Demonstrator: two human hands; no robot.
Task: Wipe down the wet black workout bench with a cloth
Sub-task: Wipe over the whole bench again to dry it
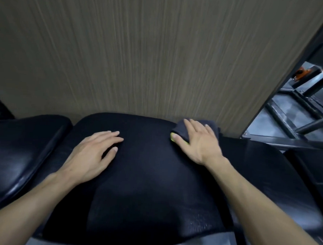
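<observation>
A dark, soft cloth [189, 130] is pressed flat onto the padded black bench [145, 177] by the right hand [198, 140], fingers spread. The left hand [92, 152] is laid flat on the smooth vinyl, fingers loosely together.

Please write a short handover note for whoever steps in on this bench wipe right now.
Left hand: flat on the middle of the black bench pad, fingers spread, holding nothing.
Right hand: palm pressed on the dark cloth, which shows a yellow edge and lies at the pad's far right corner, next to the wood-grain wall panel.
Done: cannot tell how much has been wiped; the far and middle pad looks matte.
Left: fine droplets show on the near right part of the pad; the glossy neighbouring pad on the left may also need a pass.
</observation>
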